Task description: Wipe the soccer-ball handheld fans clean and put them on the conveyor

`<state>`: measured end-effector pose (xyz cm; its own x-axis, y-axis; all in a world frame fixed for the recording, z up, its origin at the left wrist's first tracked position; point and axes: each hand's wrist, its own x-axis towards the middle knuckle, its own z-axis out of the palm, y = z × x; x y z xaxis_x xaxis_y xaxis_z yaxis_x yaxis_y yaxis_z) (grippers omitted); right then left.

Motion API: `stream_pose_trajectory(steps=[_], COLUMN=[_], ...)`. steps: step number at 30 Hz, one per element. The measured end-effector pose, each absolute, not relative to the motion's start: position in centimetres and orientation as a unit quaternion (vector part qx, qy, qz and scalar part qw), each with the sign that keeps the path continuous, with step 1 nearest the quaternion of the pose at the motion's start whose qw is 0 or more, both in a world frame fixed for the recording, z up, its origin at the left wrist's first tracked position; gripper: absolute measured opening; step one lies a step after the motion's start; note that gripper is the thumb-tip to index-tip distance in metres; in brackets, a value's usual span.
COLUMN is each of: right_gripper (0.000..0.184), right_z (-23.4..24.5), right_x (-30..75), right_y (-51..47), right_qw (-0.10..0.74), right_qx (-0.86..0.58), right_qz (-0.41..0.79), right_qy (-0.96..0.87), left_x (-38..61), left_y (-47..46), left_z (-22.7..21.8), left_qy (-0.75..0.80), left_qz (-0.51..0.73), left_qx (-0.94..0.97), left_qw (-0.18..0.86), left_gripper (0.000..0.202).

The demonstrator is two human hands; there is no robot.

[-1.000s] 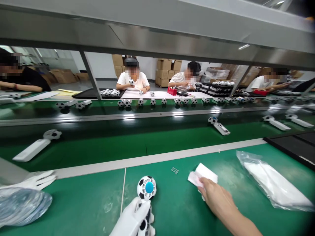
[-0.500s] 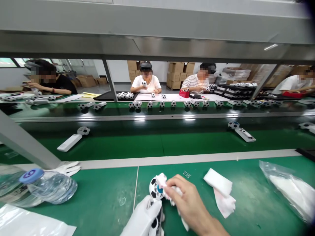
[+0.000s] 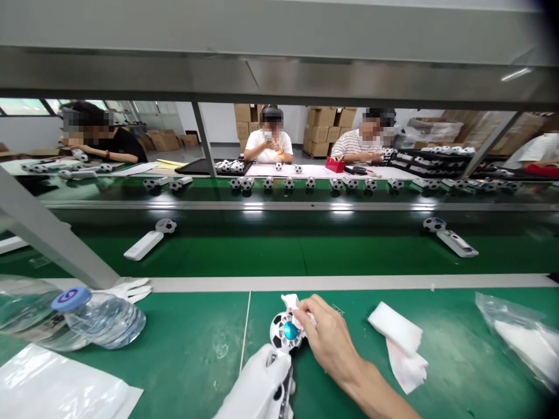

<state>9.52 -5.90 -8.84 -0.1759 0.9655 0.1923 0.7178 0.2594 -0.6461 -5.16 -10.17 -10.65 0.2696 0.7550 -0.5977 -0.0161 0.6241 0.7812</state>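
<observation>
In a white glove, my left hand [image 3: 261, 381] is closed around the handle of a handheld fan [image 3: 279, 334]. The fan's round head has a black-and-white football pattern and a shiny blue centre, and it points away from me. My bare right hand [image 3: 325, 329] pinches a crumpled white cloth [image 3: 290, 301] against the right side of the fan head. Part of the cloth is hidden behind my fingers. To the right lie a white sponge block [image 3: 395, 327] and a pinkish-white cloth [image 3: 406, 366] partly under it.
Water bottles [image 3: 105, 320], a white glove [image 3: 135, 289] and a white plastic bag [image 3: 56, 390] lie left; a clear bag [image 3: 519, 337] lies right. Beyond the ledge [image 3: 332, 283], more fans [image 3: 151, 240] rest on a green belt [image 3: 262, 250]. Several people sit opposite. A metal shelf [image 3: 279, 73] hangs overhead.
My right hand has drawn the cloth off the fan's centre to its right edge, so the blue centre now shows. My left hand keeps its hold. The view has shifted slightly.
</observation>
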Motion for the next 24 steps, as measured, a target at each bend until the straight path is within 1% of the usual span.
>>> stream_pose_trajectory(steps=[3,5,7,10,12,14,16,17,20,22,24], right_gripper=[0.030,0.031,0.027,0.024,0.028,0.030,0.032,0.033,0.035,0.034,0.032], right_z=[-9.4,-9.8,-9.8,-9.4,-9.1,-9.1,-9.5,-9.7,-10.7,-11.4,-11.9], right_x=[8.8,8.4,8.6,9.7,10.6,11.4,12.0,12.3,12.9,13.2,13.3], right_y=[-6.6,-6.6,-6.1,-5.0,-4.6,-4.5,-4.5,-4.5,-4.4,-4.5,-4.6], right_qw=[0.270,0.278,0.325,0.397,0.417,0.441,0.459,0.464,0.473,0.483,0.488], right_qx=[-0.547,-0.547,-0.555,-0.545,-0.534,-0.499,-0.438,-0.408,-0.370,-0.352,-0.335], right_qz=[0.185,0.177,0.242,0.389,0.455,0.571,0.688,0.726,0.759,0.771,0.782], right_qy=[-0.771,-0.770,-0.726,-0.628,-0.578,-0.479,-0.352,-0.302,-0.250,-0.220,-0.196], left_x=[-5.1,-5.2,-5.3,-5.5,-5.8,-6.0,-6.1,-6.2,-6.6,-7.0,-7.6], left_y=[-10.0,-10.0,-10.0,-10.1,-10.0,-9.9,-9.7,-9.6,-9.2,-8.8,-8.3], left_z=[-10.5,-10.3,-10.2,-10.2,-10.2,-9.9,-9.4,-9.1,-8.6,-8.5,-8.6], left_qy=[0.544,0.549,0.553,0.529,0.505,0.487,0.470,0.460,0.451,0.449,0.445], left_qz=[0.276,0.277,0.267,0.272,0.282,0.298,0.308,0.318,0.351,0.353,0.347], left_qx=[0.349,0.348,0.335,0.317,0.303,0.284,0.244,0.220,0.149,0.107,0.085], left_qw=[0.711,0.707,0.715,0.739,0.758,0.770,0.790,0.799,0.807,0.814,0.821], left_gripper=[0.015,0.016,0.016,0.022,0.031,0.035,0.034,0.033,0.024,0.026,0.032])
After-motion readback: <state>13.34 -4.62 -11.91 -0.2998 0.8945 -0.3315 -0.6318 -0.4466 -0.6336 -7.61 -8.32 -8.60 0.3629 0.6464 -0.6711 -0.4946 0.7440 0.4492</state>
